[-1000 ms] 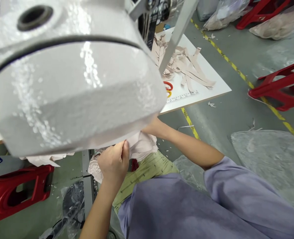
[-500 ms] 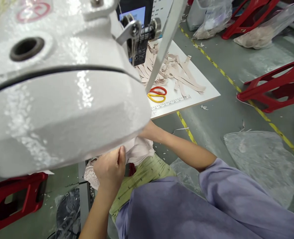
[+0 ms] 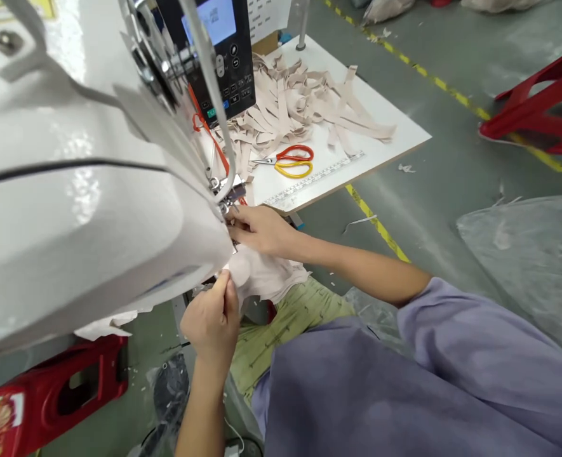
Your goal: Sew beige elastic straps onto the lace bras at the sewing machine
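A large white sewing machine [image 3: 94,209] fills the left of the view. Beneath its head lies a pale pink fabric piece [image 3: 271,273], hanging down over the lap. My left hand [image 3: 214,314] pinches the fabric's near edge between thumb and fingers, below the machine head. Close to the needle area, my right hand [image 3: 264,231] rests with curled fingers on the fabric; its fingertips are partly hidden by the machine, so what they grip cannot be made out.
Pale fabric strips [image 3: 285,101] are heaped on the white tabletop [image 3: 404,136]. Red-and-yellow-handled scissors [image 3: 294,162] and a clear ruler [image 3: 323,178] lie nearer. A control panel [image 3: 233,70] stands behind. Red stools [image 3: 538,108] and plastic sheeting [image 3: 528,254] occupy the floor.
The view has shifted, showing more of the needle area, scissors and panel. My right hand, earlier partly behind the machine head, now shows near the needle. My left hand still pinches fabric.
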`<state>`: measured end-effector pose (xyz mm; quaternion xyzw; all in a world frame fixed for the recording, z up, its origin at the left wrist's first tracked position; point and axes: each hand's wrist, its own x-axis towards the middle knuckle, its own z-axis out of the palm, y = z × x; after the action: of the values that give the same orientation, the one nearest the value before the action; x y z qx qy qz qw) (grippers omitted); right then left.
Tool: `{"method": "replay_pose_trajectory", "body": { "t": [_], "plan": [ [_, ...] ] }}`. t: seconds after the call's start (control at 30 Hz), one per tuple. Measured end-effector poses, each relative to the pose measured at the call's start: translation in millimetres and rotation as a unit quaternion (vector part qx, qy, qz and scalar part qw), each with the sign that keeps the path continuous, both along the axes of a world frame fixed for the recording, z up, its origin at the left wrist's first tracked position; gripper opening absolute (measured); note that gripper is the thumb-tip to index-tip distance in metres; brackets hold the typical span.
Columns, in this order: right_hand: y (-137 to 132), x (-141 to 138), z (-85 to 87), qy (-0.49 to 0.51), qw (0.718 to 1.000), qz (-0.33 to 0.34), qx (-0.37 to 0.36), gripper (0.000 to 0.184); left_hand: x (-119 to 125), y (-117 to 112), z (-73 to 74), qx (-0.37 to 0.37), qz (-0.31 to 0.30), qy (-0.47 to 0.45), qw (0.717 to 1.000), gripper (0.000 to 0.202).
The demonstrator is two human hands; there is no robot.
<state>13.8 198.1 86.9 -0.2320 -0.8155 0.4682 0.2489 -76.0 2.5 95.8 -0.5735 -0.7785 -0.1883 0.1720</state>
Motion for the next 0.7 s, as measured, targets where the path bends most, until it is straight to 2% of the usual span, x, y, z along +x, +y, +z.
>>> {"method": "replay_pose_trajectory", "body": {
  "t": [0.33, 0.7],
  "plan": [
    [-1.3, 2.2, -0.2, 0.007, 1.000, -0.006, 0.027, 0.017, -1.1, 1.0, -1.2, -0.002, -0.014, -0.013, 1.000, 0.025],
    [2.0, 9.1, -4.1, 0.018, 1.000, -0.007, -0.002, 0.017, 4.5, 6.0, -3.6, 0.013, -0.053, -0.006, 0.998, 0.022]
  ]
}}
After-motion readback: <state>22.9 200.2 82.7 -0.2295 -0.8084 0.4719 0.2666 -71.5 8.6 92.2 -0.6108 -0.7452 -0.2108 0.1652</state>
